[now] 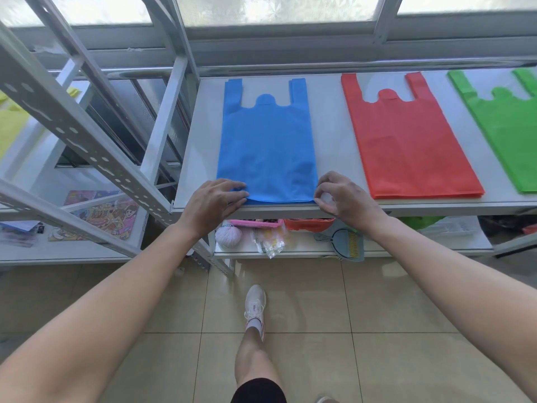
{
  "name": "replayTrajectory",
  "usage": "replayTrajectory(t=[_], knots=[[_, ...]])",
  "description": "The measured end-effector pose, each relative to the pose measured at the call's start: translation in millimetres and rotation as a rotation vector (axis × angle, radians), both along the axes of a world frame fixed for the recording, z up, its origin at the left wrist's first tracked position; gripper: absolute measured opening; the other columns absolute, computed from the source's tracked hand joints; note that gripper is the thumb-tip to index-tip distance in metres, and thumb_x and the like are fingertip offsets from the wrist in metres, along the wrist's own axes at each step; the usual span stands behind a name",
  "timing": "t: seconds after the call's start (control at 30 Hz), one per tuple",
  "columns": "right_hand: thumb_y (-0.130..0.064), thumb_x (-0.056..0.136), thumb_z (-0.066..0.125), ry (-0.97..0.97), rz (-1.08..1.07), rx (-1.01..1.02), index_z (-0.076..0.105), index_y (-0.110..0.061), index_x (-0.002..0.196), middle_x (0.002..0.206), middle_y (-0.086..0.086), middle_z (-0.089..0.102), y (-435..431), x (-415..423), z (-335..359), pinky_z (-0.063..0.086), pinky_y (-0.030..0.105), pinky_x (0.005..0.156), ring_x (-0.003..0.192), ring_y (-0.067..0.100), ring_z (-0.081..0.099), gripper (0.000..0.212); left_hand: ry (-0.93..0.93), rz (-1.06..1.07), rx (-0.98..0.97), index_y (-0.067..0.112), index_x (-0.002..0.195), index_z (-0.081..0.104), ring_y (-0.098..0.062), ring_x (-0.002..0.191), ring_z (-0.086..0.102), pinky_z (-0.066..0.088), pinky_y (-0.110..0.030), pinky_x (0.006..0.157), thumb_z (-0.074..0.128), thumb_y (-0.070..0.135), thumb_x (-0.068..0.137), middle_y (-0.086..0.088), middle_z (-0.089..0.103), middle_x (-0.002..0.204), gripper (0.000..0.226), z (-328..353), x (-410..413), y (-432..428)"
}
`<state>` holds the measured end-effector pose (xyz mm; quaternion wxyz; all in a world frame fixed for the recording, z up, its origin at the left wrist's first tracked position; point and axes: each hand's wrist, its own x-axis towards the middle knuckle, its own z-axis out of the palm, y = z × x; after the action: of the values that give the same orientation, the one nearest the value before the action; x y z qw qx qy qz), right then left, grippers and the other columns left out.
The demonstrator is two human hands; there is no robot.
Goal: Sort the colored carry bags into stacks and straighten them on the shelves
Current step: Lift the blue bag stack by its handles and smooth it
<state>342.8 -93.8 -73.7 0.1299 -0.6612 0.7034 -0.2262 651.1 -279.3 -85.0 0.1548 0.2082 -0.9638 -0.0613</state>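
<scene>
Blue non-woven fabric, right in front of me: the blue bags [267, 146] lie flat at the left end of the white shelf [331, 135], handles pointing toward the window, bottom edge right at the shelf's front lip. My left hand [215, 203] rests on the bottom-left corner, fingers stretched out and lying over the cloth. My right hand [343, 196] is at the bottom-right corner, fingers curled, thumb and fingertips pinching that corner. The two hands are apart, one at each corner.

To the right, with a bare strip of shelf between, sit the red bags [406, 141], then the green bags [511, 129] near the frame's edge. Far left, on the neighbouring rack, there's a patch of yellow bags [11, 123].

On the shelf below I see a pale ball of yarn [228, 236], a pink basket [255, 223] and a blue-grey dustpan [348, 242]. My white sneaker [255, 303] stands on the tiled floor.
</scene>
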Motion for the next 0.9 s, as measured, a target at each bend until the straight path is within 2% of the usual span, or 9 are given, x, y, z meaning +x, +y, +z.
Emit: replayTrajectory(t=[0.1,0.2,0.3,0.4,0.53,0.63,0.7,0.83,0.9], knots=[[-0.028,0.094,0.072,-0.021,-0.003,0.014,0.071,-0.019,0.092,0.108,-0.007,0.055,0,-1,-1,0.054,0.038,0.084,0.098,0.010,0.054,0.009,-0.003,-0.005,0.026,0.025,0.113,0.077,-0.018,0.115,0.063,0.050,-0.037,0.090,0.058,0.041,0.103,0.004,0.069,0.128,0.027,1,2,2],[-0.033,0.092,0.075,-0.028,0.013,0.031,0.068,-0.024,0.092,0.119,-0.008,0.050,1,-2,3,0.053,0.034,0.086,0.110,0.010,0.050,0.011,-0.036,-0.013,0.061,0.027,0.117,0.075,-0.016,0.117,0.060,0.049,-0.038,0.093,0.060,0.046,0.101,0.006,0.066,0.130,0.029,4,1,-1],[-0.036,0.090,0.078,0.030,0.007,0.030,0.067,-0.026,0.105,0.135,-0.009,0.049,-2,-1,8,0.054,0.038,0.090,0.124,0.012,0.044,0.020,-0.054,-0.023,0.081,0.028,0.118,0.075,-0.017,0.114,0.062,0.050,-0.037,0.093,0.063,0.041,0.100,0.006,0.067,0.126,0.025,8,-1,-5],[-0.035,0.088,0.079,0.036,0.032,0.062,0.067,-0.027,0.118,0.135,-0.012,0.057,-9,-1,10,0.049,0.040,0.101,0.132,0.013,0.043,0.033,-0.067,-0.031,0.137,0.027,0.117,0.075,-0.017,0.108,0.063,0.053,-0.034,0.088,0.068,0.039,0.098,0.006,0.067,0.120,0.024,14,-3,-7],[-0.036,0.088,0.079,0.046,0.045,0.093,0.071,-0.027,0.116,0.127,-0.011,0.064,-14,-2,11,0.049,0.043,0.102,0.124,0.014,0.052,0.031,-0.102,-0.009,0.189,0.027,0.123,0.073,-0.014,0.109,0.060,0.053,-0.036,0.089,0.071,0.043,0.095,0.008,0.064,0.120,0.033,20,-6,-8],[-0.032,0.091,0.074,0.054,0.069,0.072,0.074,-0.027,0.106,0.121,-0.010,0.068,-16,-6,11,0.052,0.042,0.097,0.114,0.014,0.059,0.016,-0.119,0.024,0.195,0.026,0.125,0.071,-0.014,0.107,0.058,0.052,-0.037,0.090,0.069,0.059,0.090,0.008,0.062,0.117,0.048,24,-13,-8],[-0.024,0.093,0.072,0.024,0.048,0.064,0.078,-0.024,0.105,0.114,-0.008,0.073,-21,-9,12,0.054,0.040,0.093,0.103,0.012,0.064,0.014,-0.149,0.060,0.173,0.026,0.122,0.069,-0.016,0.104,0.057,0.051,-0.037,0.089,0.061,0.071,0.089,0.009,0.061,0.112,0.057,25,-24,-5],[-0.026,0.097,0.069,-0.202,-0.171,0.077,0.079,-0.021,0.109,0.095,-0.008,0.076,-37,-15,17,0.058,0.038,0.092,0.088,0.006,0.071,0.016,-0.207,0.140,0.098,0.023,0.109,0.061,-0.018,0.095,0.052,0.048,-0.037,0.081,0.053,0.082,0.084,0.005,0.057,0.101,0.065,26,-47,1],[-0.028,0.097,0.069,-0.306,-0.217,0.076,0.078,-0.021,0.109,0.091,-0.008,0.077,-43,-17,21,0.059,0.038,0.090,0.082,0.005,0.075,0.016,-0.222,0.131,0.070,0.022,0.111,0.059,-0.021,0.094,0.053,0.047,-0.037,0.077,0.058,0.069,0.091,0.002,0.056,0.100,0.051,26,-51,1]])
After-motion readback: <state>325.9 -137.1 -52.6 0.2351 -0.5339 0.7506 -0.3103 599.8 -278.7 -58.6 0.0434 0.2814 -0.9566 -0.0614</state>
